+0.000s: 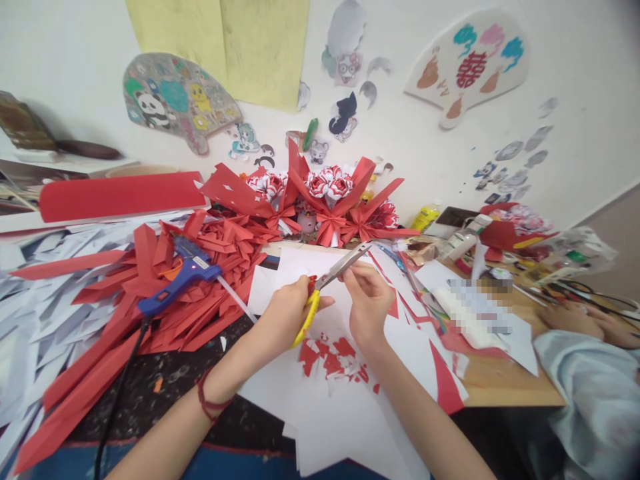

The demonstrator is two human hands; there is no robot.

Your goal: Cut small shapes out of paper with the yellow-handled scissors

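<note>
My left hand (285, 310) is closed around the yellow-and-red handles of a pair of scissors (336, 270). The blades point up and to the right, towards my right hand (369, 300). Thumb and fingers of that right hand are pinched together beside the blade tips; whatever they hold is too small or hidden to make out. Beneath both hands lie white paper sheets (350, 427), with a scatter of red and white paper scraps (333, 360) on top.
A blue glue gun (185, 283) rests on heaped red folded paper strips (165, 320), its black cord trailing down. White strips (45, 320) pile up at the left. Red-wrapped paper flowers (330, 187) stand along the wall. At the right, another person's hand (570, 319) rests near bottles and cables.
</note>
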